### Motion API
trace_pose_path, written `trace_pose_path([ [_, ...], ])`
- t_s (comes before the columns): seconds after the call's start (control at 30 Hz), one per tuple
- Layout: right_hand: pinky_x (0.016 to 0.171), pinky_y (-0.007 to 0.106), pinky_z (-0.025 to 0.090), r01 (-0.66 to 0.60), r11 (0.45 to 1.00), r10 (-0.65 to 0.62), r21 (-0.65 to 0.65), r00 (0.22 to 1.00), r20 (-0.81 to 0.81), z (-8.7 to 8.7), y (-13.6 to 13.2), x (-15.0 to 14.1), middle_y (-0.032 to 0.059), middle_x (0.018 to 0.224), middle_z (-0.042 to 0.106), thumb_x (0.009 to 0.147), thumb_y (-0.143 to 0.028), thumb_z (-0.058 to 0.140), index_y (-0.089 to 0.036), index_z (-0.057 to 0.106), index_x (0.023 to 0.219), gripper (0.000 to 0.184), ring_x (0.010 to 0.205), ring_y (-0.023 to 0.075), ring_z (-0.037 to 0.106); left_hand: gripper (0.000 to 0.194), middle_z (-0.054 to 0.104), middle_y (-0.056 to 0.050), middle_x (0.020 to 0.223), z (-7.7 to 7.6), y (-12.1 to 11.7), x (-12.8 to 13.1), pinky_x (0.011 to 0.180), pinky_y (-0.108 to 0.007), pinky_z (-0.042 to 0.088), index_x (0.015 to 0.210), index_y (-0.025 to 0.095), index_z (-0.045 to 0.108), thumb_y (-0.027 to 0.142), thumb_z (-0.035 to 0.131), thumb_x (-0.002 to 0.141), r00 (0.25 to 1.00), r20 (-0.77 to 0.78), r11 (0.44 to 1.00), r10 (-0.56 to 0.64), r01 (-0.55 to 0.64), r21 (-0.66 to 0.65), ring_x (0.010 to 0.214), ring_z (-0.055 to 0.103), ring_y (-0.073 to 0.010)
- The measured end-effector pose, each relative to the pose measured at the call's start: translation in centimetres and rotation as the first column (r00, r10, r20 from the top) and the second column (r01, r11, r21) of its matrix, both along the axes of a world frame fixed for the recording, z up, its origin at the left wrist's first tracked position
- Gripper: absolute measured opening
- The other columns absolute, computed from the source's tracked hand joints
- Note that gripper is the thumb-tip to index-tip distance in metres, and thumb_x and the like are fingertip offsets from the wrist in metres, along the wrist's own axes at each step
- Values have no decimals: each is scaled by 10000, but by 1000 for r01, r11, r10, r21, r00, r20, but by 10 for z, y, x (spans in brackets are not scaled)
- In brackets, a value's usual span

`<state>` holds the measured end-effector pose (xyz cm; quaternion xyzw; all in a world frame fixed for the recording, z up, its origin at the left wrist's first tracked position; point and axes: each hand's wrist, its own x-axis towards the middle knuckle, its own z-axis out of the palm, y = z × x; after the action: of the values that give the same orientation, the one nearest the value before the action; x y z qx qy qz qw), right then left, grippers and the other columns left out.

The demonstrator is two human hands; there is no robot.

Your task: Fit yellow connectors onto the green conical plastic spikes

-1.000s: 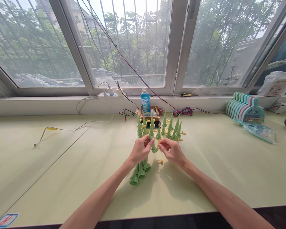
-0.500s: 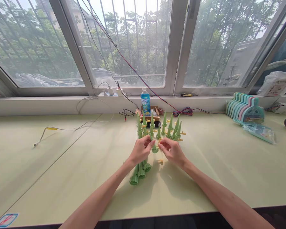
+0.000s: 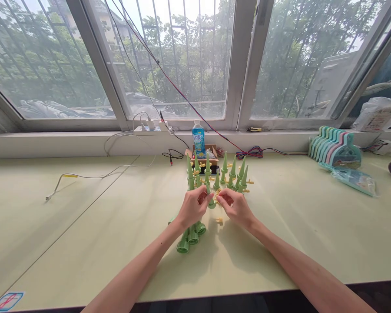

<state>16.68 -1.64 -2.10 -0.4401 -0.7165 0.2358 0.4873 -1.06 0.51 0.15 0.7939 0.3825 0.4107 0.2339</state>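
Note:
My left hand (image 3: pixel 193 208) is closed around a green cone-shaped spike (image 3: pixel 210 196), holding it upright above the pale green table (image 3: pixel 84 226). My right hand (image 3: pixel 236 206) pinches a small yellow piece (image 3: pixel 218 201) against the side of that spike. Several finished green spikes with yellow side pieces (image 3: pixel 228 174) stand in a cluster just beyond my fingers. Under my left wrist lie several green spikes on their sides (image 3: pixel 191 234), open ends toward me. One loose yellow piece (image 3: pixel 219 220) lies on the table below my right hand.
A blue drink bottle (image 3: pixel 198 140) and a small cardboard box (image 3: pixel 209 153) stand behind the cluster. Cables (image 3: pixel 84 176) run over the left of the table and the sill. Pastel hangers (image 3: pixel 334 147) and a plastic bag (image 3: pixel 352 178) sit at the far right.
The green spike in my left hand has tilted slightly more upright and my fingers have shifted on it. My hands stay in the same place.

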Motion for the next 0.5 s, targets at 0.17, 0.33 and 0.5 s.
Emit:
trace_pose_path([
  [0.17,498,242,338,5,999,-8,-46,999,-50,-1,0,-1,-20,603,512,908,-346,520,-180,556,776,216,521,111,431,344,314,67,539,-2,0,1,475,-211,253,638,186,331,286,549,884,1000,9,999,16,-16,52,514,247,-80],
  [0.33,463,232,317,-2,994,-10,-111,994,-112,-2,0,-2,-38,553,468,899,-378,536,-182,539,740,252,484,102,405,347,351,53,553,-4,-1,2,471,-198,279,632,181,359,321,527,902,1000,-10,997,18,-17,79,516,295,-82],
  [0.5,444,233,356,-30,981,-2,-189,986,-167,-2,1,-2,-43,514,478,885,-440,551,-187,540,720,302,441,108,444,289,457,25,597,-4,-2,1,490,-199,325,682,173,486,330,504,923,998,-67,982,4,9,189,532,372,-89],
])
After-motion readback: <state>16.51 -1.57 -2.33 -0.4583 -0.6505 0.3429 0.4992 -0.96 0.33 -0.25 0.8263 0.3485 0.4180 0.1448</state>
